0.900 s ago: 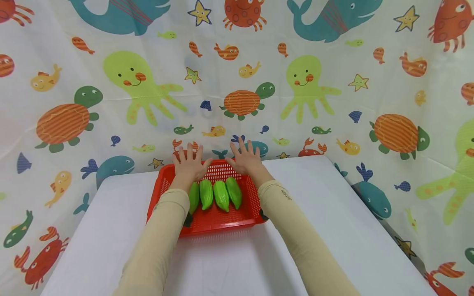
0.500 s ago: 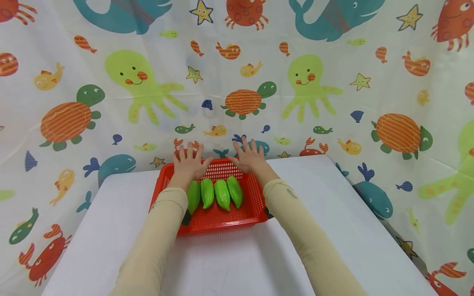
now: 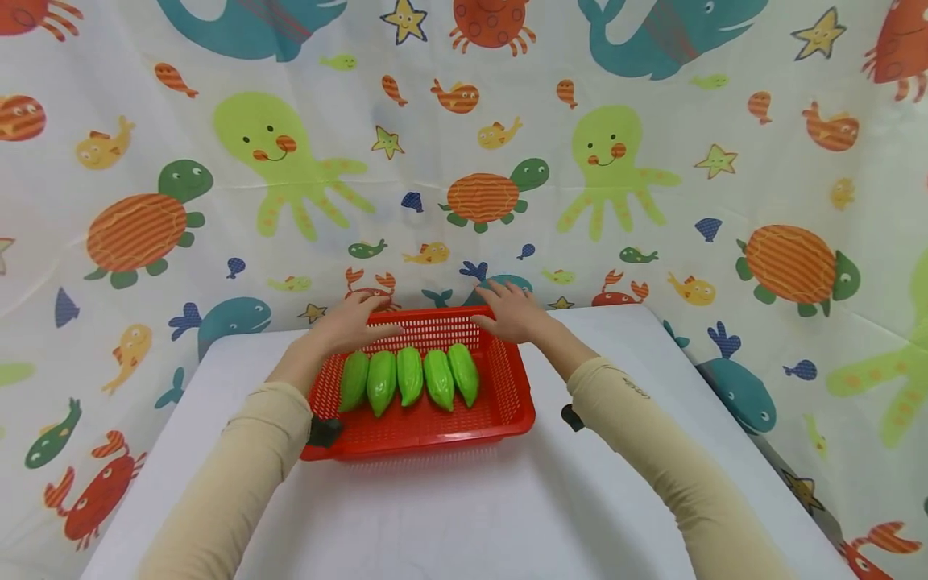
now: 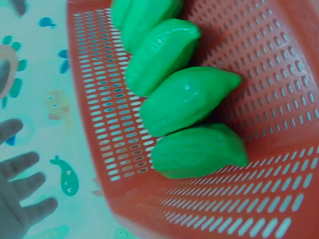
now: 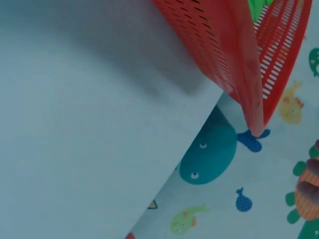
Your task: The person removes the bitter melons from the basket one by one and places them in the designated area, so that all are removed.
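Note:
A red perforated plastic basket (image 3: 420,441) sits at the back of the white table. Inside, several glossy green vegetables (image 3: 409,376), ridged and tapering to a point, lie side by side in a row. My left hand (image 3: 353,324) is over the basket's back left corner, its fingers spread and holding nothing; the left wrist view catches those fingers (image 4: 31,184) beyond the rim. Over the back right corner is my right hand (image 3: 511,312), fingers extended and nothing in them. In the right wrist view only a few of its fingertips (image 5: 310,190) show at the edge.
The white table (image 3: 435,515) extends to both sides and in front of the basket. Behind it hangs a curtain (image 3: 406,169) printed with sea animals. Small black wrist devices (image 3: 324,432) show under both forearms.
Both hands have moved apart, the left to the left and the right to the right, and turned inward. The leftmost green vegetables, earlier covered by the left arm, now show.

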Tool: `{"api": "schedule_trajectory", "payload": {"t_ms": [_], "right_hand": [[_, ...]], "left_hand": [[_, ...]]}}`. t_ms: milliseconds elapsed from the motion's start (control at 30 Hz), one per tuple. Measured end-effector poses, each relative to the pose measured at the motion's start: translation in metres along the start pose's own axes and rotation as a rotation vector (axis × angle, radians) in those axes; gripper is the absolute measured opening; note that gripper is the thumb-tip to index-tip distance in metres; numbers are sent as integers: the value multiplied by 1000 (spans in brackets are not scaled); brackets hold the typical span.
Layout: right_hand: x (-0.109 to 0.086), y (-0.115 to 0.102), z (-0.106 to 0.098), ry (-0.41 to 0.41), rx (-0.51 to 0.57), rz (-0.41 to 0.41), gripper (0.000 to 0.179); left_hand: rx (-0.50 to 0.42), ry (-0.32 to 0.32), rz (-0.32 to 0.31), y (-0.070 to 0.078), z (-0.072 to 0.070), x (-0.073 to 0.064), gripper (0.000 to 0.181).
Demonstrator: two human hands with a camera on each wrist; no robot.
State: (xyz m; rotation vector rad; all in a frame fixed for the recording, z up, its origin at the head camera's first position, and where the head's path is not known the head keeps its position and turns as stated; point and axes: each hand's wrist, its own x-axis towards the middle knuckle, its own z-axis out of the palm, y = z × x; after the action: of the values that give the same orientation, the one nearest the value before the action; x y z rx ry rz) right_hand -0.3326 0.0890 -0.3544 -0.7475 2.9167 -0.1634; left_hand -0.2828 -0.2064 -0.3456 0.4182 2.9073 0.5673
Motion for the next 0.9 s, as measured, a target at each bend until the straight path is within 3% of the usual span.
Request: {"api": "schedule_trajectory", "payload": {"t_ms": [167, 333, 600, 900], "right_hand": [[-24, 1, 1, 64, 86, -88, 60], [-50, 1, 7, 79, 172, -141, 57], [-78, 0, 15, 93, 308, -196, 53], [-82, -7, 20, 63, 380, -227, 51]], "left_hand": [[-77, 33, 84, -7, -5, -26, 69], [-101, 78, 101, -22, 3, -58, 67], [-232, 189, 25, -51, 28, -97, 64], [-358, 246, -83, -79, 59, -118, 61]]}}
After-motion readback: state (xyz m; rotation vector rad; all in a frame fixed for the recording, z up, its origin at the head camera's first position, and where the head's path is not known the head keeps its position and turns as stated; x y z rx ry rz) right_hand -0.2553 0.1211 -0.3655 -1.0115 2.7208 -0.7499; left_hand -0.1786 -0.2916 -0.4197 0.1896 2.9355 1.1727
